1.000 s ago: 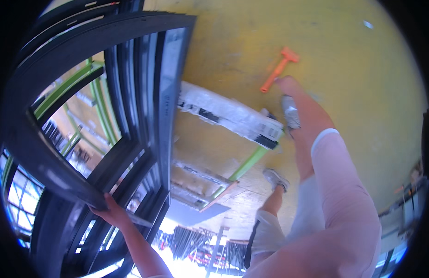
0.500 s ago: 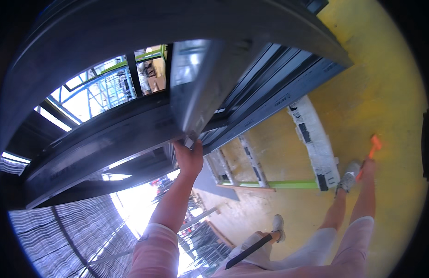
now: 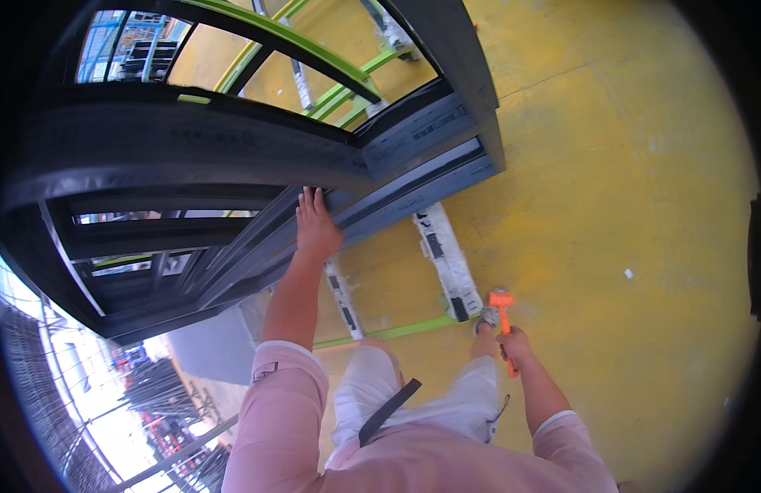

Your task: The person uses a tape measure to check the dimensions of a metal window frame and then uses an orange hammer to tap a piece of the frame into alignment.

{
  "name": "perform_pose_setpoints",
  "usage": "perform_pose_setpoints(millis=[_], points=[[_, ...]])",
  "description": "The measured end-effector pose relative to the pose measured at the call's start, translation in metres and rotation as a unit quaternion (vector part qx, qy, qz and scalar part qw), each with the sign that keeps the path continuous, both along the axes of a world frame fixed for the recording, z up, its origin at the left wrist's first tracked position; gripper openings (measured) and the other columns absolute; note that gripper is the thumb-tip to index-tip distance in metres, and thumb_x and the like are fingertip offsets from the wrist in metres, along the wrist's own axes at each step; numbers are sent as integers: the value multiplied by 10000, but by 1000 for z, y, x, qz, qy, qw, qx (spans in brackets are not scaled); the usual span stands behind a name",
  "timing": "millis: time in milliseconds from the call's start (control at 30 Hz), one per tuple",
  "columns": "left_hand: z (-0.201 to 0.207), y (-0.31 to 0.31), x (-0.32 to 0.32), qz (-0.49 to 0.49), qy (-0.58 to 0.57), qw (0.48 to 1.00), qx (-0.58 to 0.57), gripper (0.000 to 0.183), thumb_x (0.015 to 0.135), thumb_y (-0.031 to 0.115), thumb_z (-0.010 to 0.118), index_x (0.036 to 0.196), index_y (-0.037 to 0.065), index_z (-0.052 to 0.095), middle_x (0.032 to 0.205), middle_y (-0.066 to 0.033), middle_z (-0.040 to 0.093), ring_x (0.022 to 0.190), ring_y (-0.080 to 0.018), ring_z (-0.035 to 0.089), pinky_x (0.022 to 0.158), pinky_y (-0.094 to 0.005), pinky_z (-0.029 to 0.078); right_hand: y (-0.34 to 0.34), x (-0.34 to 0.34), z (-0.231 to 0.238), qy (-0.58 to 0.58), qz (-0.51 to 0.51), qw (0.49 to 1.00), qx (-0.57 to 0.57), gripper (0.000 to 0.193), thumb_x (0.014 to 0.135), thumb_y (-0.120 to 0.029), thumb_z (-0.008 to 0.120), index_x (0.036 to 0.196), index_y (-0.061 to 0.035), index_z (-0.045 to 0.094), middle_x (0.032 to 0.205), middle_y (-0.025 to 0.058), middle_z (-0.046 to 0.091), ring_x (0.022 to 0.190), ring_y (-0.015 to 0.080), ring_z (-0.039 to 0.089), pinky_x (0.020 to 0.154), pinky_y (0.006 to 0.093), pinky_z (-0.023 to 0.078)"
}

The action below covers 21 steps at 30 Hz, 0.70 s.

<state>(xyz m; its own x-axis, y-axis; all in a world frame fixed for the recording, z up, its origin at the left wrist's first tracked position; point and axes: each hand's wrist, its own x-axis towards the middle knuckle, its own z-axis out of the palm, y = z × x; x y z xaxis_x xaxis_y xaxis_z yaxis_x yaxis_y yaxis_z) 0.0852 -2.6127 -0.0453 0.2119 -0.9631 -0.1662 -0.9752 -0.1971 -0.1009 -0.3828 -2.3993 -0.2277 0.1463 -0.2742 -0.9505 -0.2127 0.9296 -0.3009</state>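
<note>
Left hand (image 3: 316, 223), fingers flat together, presses the dark frame (image 3: 232, 156) at frame centre-left; right hand (image 3: 516, 343), fingers wrapped, holds the orange mallet (image 3: 503, 316) low, not yet striking.

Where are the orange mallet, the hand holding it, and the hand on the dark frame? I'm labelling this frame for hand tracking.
orange mallet (image 3: 502, 301), head view, on its head near the shoe.
right hand (image 3: 514, 343), head view, on the knuckles gripping the handle.
left hand (image 3: 315, 230), head view, on its back, flat against the dark window frame (image 3: 232, 148).

blocked: dark window frame (image 3: 257, 156) ahead, left | obstacle: green rack (image 3: 380, 333) below | free: yellow floor (image 3: 627, 181) right
</note>
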Motion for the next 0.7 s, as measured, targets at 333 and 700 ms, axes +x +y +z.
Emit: perform_pose_setpoints(millis=[333, 700], points=[[16, 2, 33, 23, 47, 989, 141, 1016, 752, 311, 731, 1517, 35, 122, 1582, -236, 26, 1453, -433, 97, 1168, -510, 169, -76, 62, 222, 70, 145, 962, -220, 295, 839, -190, 637, 1064, -9, 575, 712, 81, 592, 590, 162, 575, 542, 317, 477], [103, -73, 136, -122, 410, 901, 78, 746, 875, 470, 625, 1414, 3, 404, 1413, -275, 433, 1310, -387, 446, 1095, -407, 346, -106, 243, 522, 313, 316, 729, -520, 419, 864, -331, 634, 1222, -115, 604, 936, 123, 655, 821, 320, 645, 734, 404, 509]])
